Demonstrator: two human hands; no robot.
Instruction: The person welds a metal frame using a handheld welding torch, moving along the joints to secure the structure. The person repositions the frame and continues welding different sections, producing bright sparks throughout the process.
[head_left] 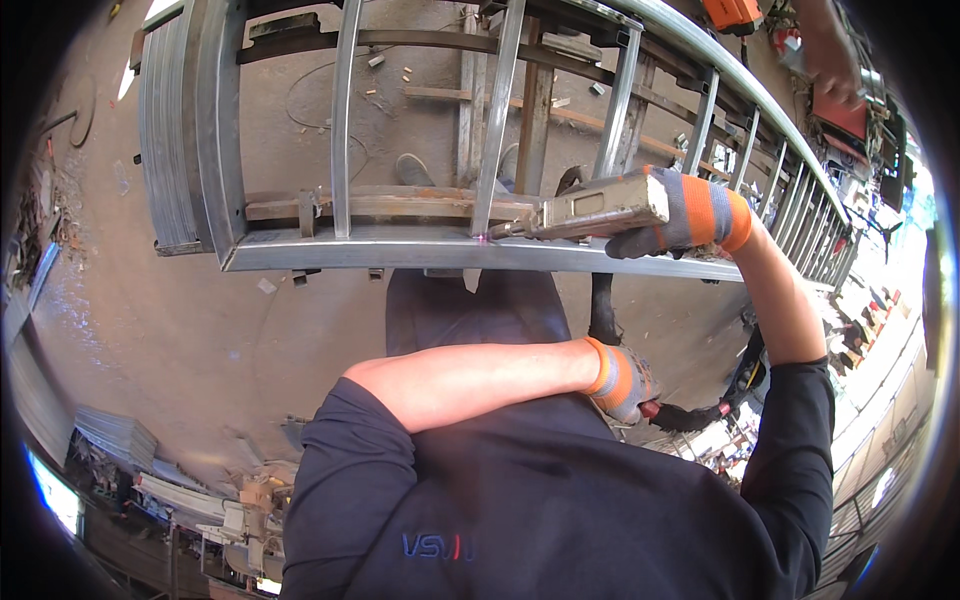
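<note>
While our right hand [690, 212] is wrapped firmly around the torch [600, 206], our left hand [620, 384] is curled about a black hose [690, 416], its fingers partly turned from view. Our torch lies across the near rail [340, 255] of a metal frame [222, 130], its nozzle pointing left toward the foot of a bar [497, 125]. Just there we see a small pinkish glow [482, 238], where bar and rail meet; we cannot tell whether the tip touches the metal. Both hands wear grey and orange gloves [738, 215]. Our left forearm crosses to the right, so that hand sits on the near side of the rail, apart from the torch. A red section of hose shows just beside it.

Beyond the near rail lies a rusty beam [400, 205], and through the gaps we see shoes [413, 170] on the floor [200, 340]. At left, a ribbed stack [170, 140] stands beside the frame's end. At far right, we see another person's hand [836, 80], too blurred to read its grip, near an orange object [733, 14].
</note>
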